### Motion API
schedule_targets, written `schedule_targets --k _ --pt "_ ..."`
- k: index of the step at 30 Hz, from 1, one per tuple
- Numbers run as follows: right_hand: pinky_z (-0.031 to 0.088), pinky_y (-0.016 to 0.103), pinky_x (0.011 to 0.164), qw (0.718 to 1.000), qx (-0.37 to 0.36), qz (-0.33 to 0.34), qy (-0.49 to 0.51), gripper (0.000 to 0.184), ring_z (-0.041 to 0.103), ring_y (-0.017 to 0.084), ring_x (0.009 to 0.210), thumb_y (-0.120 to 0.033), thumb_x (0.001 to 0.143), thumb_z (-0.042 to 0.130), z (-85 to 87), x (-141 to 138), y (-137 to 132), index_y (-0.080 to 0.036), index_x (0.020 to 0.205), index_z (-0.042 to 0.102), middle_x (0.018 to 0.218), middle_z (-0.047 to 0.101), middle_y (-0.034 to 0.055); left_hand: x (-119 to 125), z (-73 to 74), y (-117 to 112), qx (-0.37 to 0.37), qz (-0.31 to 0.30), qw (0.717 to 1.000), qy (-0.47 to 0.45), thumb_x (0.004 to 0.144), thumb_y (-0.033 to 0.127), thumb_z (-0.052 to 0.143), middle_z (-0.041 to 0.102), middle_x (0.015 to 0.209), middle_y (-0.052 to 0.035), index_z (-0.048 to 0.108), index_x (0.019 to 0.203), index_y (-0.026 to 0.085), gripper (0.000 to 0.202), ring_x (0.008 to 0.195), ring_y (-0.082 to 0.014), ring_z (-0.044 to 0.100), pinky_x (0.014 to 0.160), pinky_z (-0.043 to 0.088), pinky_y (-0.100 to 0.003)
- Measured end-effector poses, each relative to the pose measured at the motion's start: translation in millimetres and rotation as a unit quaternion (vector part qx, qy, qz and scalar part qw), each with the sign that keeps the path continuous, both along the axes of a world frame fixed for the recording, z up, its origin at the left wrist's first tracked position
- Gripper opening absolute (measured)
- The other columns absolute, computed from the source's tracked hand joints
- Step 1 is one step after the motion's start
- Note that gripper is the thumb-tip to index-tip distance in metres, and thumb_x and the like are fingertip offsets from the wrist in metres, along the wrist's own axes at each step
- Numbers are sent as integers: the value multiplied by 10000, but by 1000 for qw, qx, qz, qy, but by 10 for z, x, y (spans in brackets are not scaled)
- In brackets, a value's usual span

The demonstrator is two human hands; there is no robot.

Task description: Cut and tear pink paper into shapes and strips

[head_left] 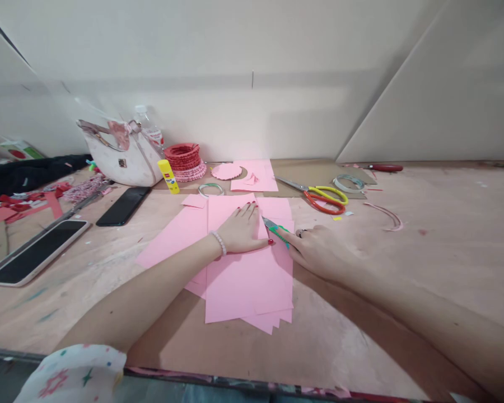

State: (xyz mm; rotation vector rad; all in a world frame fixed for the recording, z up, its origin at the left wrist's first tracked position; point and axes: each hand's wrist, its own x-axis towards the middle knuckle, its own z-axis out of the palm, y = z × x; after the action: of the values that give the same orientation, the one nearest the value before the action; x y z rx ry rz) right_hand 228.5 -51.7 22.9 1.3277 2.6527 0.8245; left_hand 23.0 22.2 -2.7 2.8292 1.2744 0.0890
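Note:
Several overlapping sheets of pink paper lie on the table in front of me. My left hand rests flat on the top sheet, fingers spread and pointing away, a beaded bracelet at the wrist. Beside it on the right, my right hand grips a green utility knife, index finger stretched along the handle. The knife's blade points away and left, close to the right edge of the top sheet. Whether its tip touches the paper I cannot tell.
Scissors with red and yellow handles lie behind the sheets, near a tape roll. A glue stick, stacked red rings and a white handbag stand back left. Two phones lie left. A red-handled tool lies back right.

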Motion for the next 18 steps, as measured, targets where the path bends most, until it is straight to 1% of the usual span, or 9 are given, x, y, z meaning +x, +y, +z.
schedule_targets --k 5,10,15,18 --pt "103 306 489 1000 2 -7 -3 513 442 136 430 -277 891 361 -11 -7 34 -234 1401 339 512 580 8 -3 14 -5 -3 -4 1000 6 754 790 171 143 1479 -225 179 1404 -12 1033 1374 -312 128 1091 148 -434" --pt "115 288 485 1000 -11 -15 4 513 419 127 410 -284 887 356 -25 -4 43 -239 1397 345 509 578 4 3 14 3 1 -10 1000 11 759 781 171 175 1472 -224 205 1398 -7 1015 1368 -314 143 1081 168 -447" --pt "112 286 479 999 -25 -28 6 457 407 124 388 -320 899 350 -9 -1 24 -241 1339 445 477 562 8 16 17 -1 -2 -2 1000 20 752 788 178 157 1476 -226 185 1405 -9 1030 1371 -315 132 1079 163 -446" --pt "111 290 477 999 -25 -27 14 465 430 125 407 -314 899 348 -14 -20 31 -236 1350 429 518 590 19 21 24 -8 -4 -7 1000 29 762 778 179 139 1478 -231 174 1408 -13 1021 1373 -322 115 1079 157 -447"
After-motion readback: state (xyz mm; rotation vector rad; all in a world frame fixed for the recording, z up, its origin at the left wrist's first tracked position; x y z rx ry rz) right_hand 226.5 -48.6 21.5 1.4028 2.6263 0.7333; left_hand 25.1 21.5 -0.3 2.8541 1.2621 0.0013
